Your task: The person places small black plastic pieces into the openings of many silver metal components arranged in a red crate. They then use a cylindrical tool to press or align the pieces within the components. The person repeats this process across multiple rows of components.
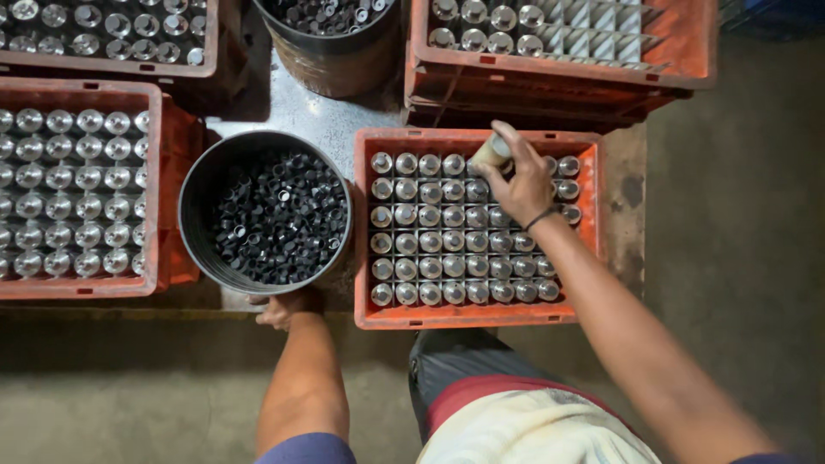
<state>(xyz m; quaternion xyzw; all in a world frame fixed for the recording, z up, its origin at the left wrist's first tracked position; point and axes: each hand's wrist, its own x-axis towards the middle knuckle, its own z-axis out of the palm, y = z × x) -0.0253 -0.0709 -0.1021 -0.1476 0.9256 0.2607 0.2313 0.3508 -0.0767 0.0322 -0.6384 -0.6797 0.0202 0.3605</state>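
Bottle (pixel 492 150) in my right hand (pixel 524 187) is mostly hidden: I see only its pale rounded end poking out past my fingers, with the rest buried in my grip. It looks cream-coloured and smooth, and a little blurred. Its long axis seems to run from my palm up and to the left, the visible end aimed at the far rim of the orange crate (pixel 477 316) below it. I hold it over the far rows of that crate, above the silver-topped bottles (pixel 430 241) standing upright in their grid cells. My right hand is closed around it, fingers curled, a dark band at the wrist.

My left hand (pixel 282 311) sits at the near rim of the round black tub (pixel 191 219); the rim hides its fingers, so I cannot tell how far it is closed. The tub is filled with small black caps (pixel 279 215). Other crates at the left and top edges are cut off by the frame.
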